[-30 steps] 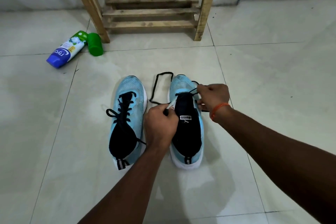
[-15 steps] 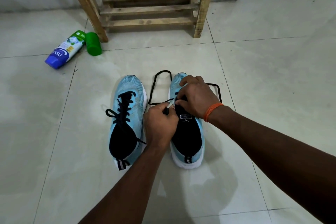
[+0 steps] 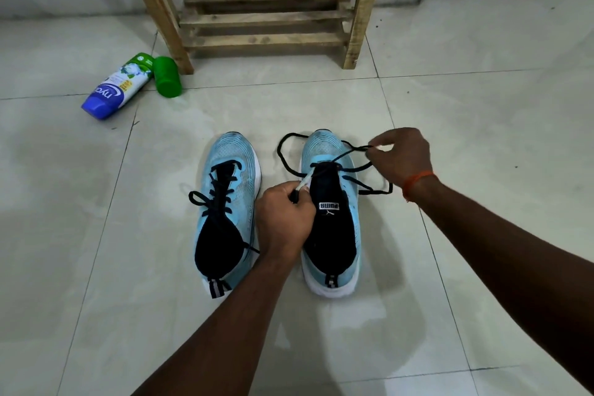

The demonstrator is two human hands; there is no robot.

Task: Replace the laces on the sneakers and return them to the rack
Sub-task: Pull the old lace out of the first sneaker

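Two light blue sneakers with black tongues stand side by side on the tiled floor, toes pointing away from me. The left sneaker (image 3: 226,202) is fully laced in black. The right sneaker (image 3: 334,222) has a loose black lace (image 3: 286,157) threaded only through its front eyelets, with loops lying on the floor on both sides. My left hand (image 3: 284,219) pinches one white-tipped lace end over the tongue. My right hand (image 3: 400,156) pinches the other white-tipped end, raised to the right of the toe.
A wooden rack (image 3: 266,6) stands against the wall straight ahead. To its left a white and blue bottle (image 3: 117,87) lies on the floor beside a green cap (image 3: 167,76).
My right hand has left the shoe's front eyelets and pulled its lace end up and out to the right, drawing lace through. The left hand has stayed where it was.
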